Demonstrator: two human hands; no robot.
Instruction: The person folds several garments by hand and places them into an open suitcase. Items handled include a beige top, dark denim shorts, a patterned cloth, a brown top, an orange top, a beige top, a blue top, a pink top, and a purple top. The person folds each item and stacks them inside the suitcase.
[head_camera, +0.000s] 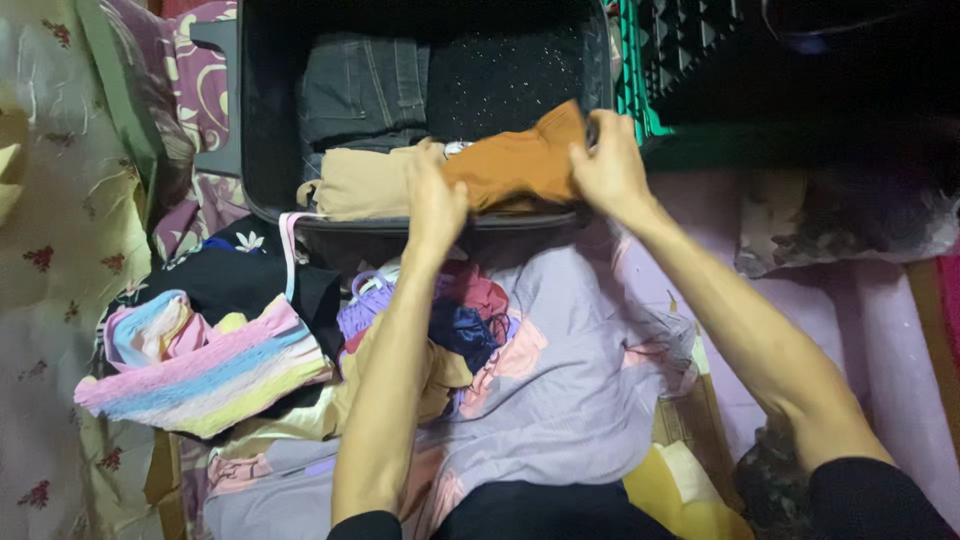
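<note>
A folded orange garment (520, 160) lies at the front edge of an open dark suitcase (262, 120). My left hand (436, 200) presses on its left end. My right hand (608, 160) grips its right corner, fingers closed on the cloth. A folded beige garment (365, 185) sits just left of the orange one. Behind them in the case lie folded grey jeans (362, 85) and a dark sparkly cloth (505, 75).
A heap of clothes covers the bed below the case: a pastel striped piece (205, 365), a black flowered one (230, 270), a lilac patterned cloth (570, 370), yellow cloth (680, 490). A green crate (640, 70) stands right of the case. Floral bedding (50, 250) lies left.
</note>
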